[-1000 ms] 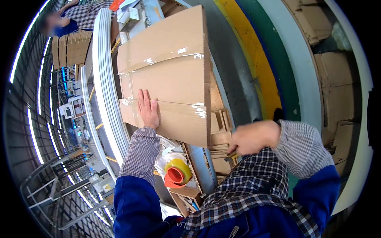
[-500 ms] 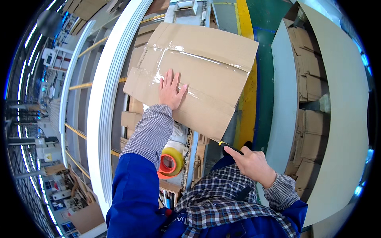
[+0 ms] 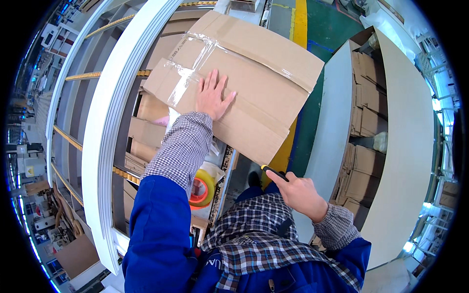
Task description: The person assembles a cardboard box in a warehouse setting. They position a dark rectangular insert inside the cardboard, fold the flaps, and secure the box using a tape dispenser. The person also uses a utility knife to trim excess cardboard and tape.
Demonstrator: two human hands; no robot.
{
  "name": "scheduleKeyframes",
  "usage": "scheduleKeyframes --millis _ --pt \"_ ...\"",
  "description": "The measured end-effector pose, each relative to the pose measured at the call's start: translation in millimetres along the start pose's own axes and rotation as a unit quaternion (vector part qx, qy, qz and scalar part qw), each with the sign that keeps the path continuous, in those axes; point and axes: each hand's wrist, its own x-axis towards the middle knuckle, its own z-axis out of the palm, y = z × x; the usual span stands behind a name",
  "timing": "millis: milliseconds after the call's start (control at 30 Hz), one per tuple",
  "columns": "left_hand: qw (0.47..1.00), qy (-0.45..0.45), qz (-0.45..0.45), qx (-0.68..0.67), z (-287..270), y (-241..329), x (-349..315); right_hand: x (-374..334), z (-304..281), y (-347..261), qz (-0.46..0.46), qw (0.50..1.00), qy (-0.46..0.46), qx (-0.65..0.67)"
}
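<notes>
A large flattened cardboard sheet (image 3: pixel 259 93), crossed by shiny clear tape, lies tilted in front of me. My left hand (image 3: pixel 213 97) presses flat on its middle, fingers spread. My right hand (image 3: pixel 304 195) is closed round a black and yellow utility knife (image 3: pixel 276 172), whose tip end is at the sheet's near corner. Whether its blade touches the cardboard is too small to tell. Below my left forearm, on a narrow bench, stand a yellow tape roll (image 3: pixel 208 188) and an orange-red ring (image 3: pixel 198 193), partly hidden by my sleeve.
On the left runs a long white rail (image 3: pixel 105 117) beside a conveyor with yellow roller strips (image 3: pixel 68 137). At the right, a tall pale bin (image 3: pixel 405 146) holds several folded cardboard pieces (image 3: pixel 366 115). A yellow floor stripe (image 3: pixel 300 22) borders the green floor (image 3: pixel 325 29).
The view has shifted slightly, so the rail and bin sit further left. My left hand stays on the sheet, and the knife remains at its near corner in my right hand.
</notes>
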Motion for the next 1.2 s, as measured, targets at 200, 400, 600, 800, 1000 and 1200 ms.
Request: scheduleKeyframes --millis 200,400,600,800,1000,1200 --pt "1.000 -0.009 0.006 -0.007 -2 -1 -4 -31 -3 9 0.045 0.991 -0.081 -0.096" --pt "0.999 -0.029 -0.002 -0.022 -9 4 -4 -53 -36 29 0.049 0.997 0.013 -0.060" --pt "0.997 -0.080 -0.004 -0.009 -17 14 7 -32 -52 107 0.204 0.962 0.175 -0.044" --pt "0.972 -0.061 -0.222 0.038 12 20 25 12 -53 209 0.192 0.925 0.328 -0.025" --pt "0.935 -0.074 -0.333 0.092 15 49 49 67 -44 284 0.146 0.909 0.389 -0.019" --pt "0.945 -0.057 -0.303 0.109 20 35 36 70 -39 332 0.051 0.934 0.354 -0.019"
